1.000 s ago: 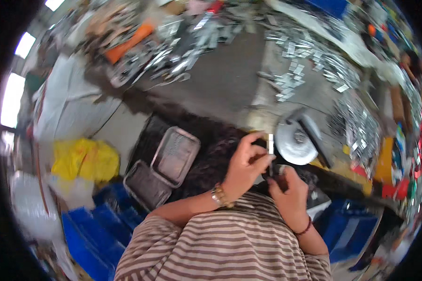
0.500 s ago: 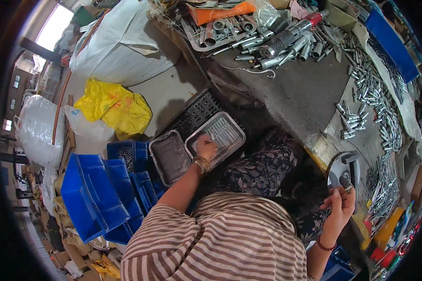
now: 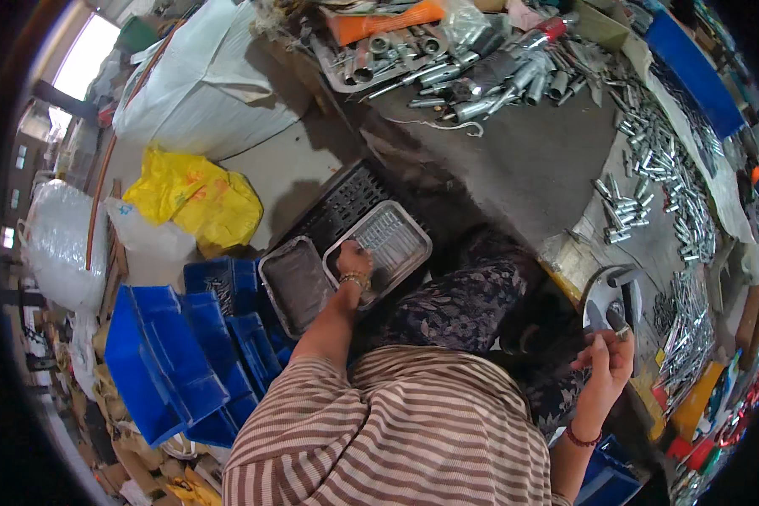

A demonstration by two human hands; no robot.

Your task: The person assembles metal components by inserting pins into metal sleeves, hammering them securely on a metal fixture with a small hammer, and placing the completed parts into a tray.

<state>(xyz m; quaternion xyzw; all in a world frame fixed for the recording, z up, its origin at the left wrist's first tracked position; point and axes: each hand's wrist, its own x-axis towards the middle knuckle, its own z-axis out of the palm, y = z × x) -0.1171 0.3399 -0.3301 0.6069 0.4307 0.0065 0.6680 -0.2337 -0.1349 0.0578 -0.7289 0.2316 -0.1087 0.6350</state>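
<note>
My left hand (image 3: 354, 261) is down inside a shallow metal tray (image 3: 423, 234), its fingers curled and dark at the tips. Whatever they hold is hidden. Slender shiny metal pieces (image 3: 390, 229) lie in rows at the far end of that tray. Close against its left side sits a second metal tray (image 3: 295, 282) with a dark, dusty bottom. My right hand (image 3: 605, 361) is raised at the bench edge, fingers bent, with a dark cover on one fingertip. It is beside a round metal fixture (image 3: 632, 297); what lies between its fingers cannot be made out.
A black perforated crate (image 3: 339, 201) lies under the trays. Blue bins (image 3: 164, 358) stand at left, near a yellow plastic bag (image 3: 196, 198). On the bench (image 3: 514, 181) are heaped metal tubes (image 3: 531, 80), small metal sleeves (image 3: 628, 211) and thin rods (image 3: 687, 354).
The whole view has shifted slightly. My left hand has drawn a little left within the tray, and its fingers look more curled. My right hand stays by the round fixture.
</note>
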